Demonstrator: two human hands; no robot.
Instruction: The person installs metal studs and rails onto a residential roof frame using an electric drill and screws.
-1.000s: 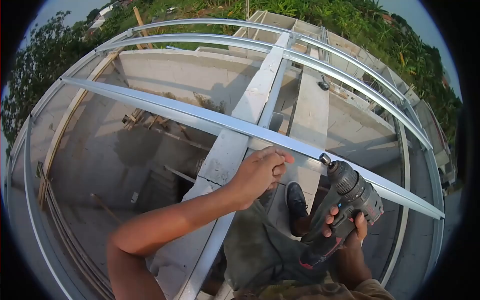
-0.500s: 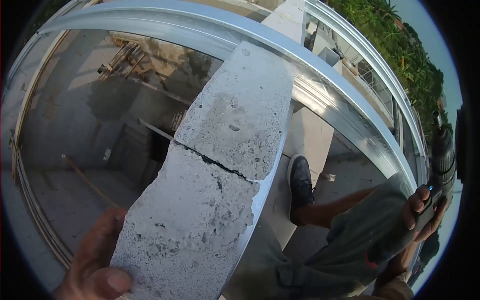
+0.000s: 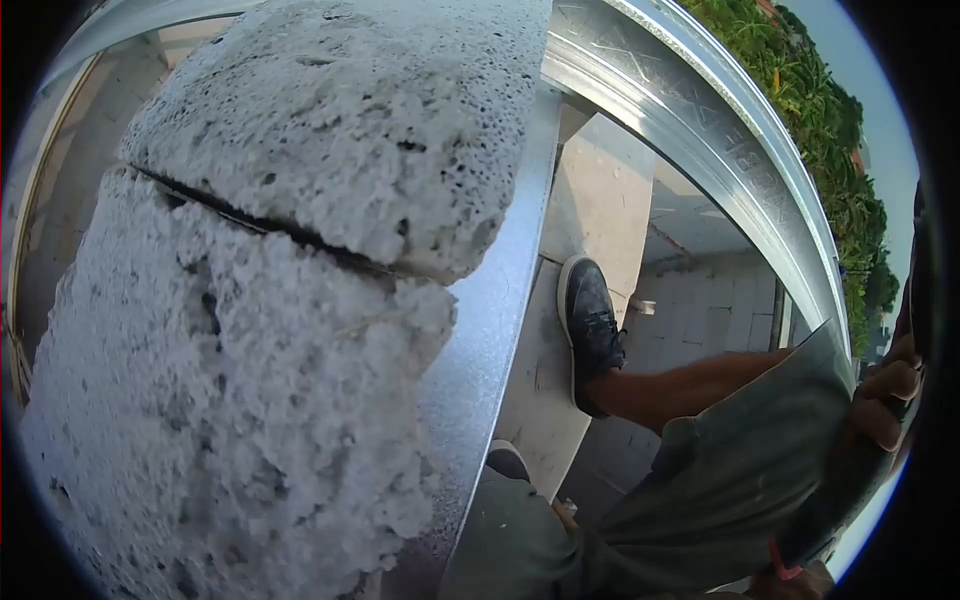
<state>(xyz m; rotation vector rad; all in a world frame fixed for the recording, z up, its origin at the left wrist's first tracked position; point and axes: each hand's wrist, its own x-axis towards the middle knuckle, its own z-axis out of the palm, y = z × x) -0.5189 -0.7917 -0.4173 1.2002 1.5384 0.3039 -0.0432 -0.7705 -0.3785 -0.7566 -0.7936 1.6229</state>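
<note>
Two rough grey concrete blocks fill the left and middle of the head view, much of them close to the camera. A dark crack-like gap parts the upper block (image 3: 350, 110) from the lower block (image 3: 230, 390). Their facing edges are ragged and pitted. Beneath them, a shiny metal strip (image 3: 480, 330) shows along the right side. At the far right, my right hand (image 3: 885, 400) is closed around the handle of a cordless drill (image 3: 835, 500); its upper part is lost in the dark image edge. My left hand is out of view.
A curved-looking galvanized metal beam (image 3: 690, 110) runs across the upper right. Below is a pale ledge (image 3: 600, 190) with my dark shoe (image 3: 592, 325) on it. Block walls (image 3: 715, 325) stand lower down, and greenery (image 3: 800, 100) lies beyond.
The blocks appear much larger and nearer, shifted left. My left hand, earlier at the lower block's edge, has gone from view. The drill has moved farther toward the right edge.
</note>
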